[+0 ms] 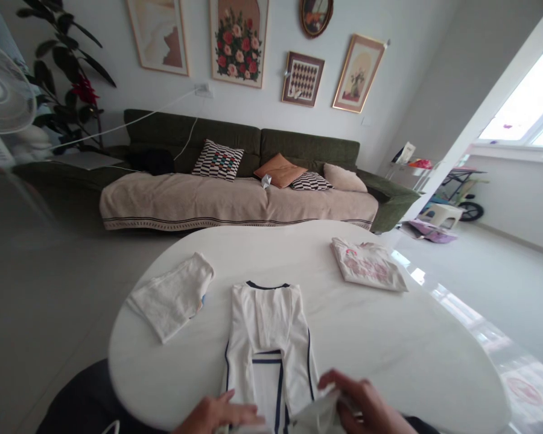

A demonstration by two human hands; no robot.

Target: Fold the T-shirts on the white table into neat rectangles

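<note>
left hand (pixel 217 415) lies flat and open on the white navy-trimmed garment (pixel 266 337); right hand (pixel 364 404) is curled, gripping its bunched lower end. caution: uneven pull between the hands may skew the garment on the white table (pixel 411 361); a loose grip may drop the end. a folded white cloth (pixel 172 295) lies ahead of the left hand, a printed shirt (pixel 366 265) ahead of the right.

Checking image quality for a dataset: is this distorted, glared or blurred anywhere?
Head view: wide-angle distortion tilts the framed floral picture and bends the white table; the window is blown out, throwing glare across the glossy floor; the left hand and right hand look fairly sharp.
</note>
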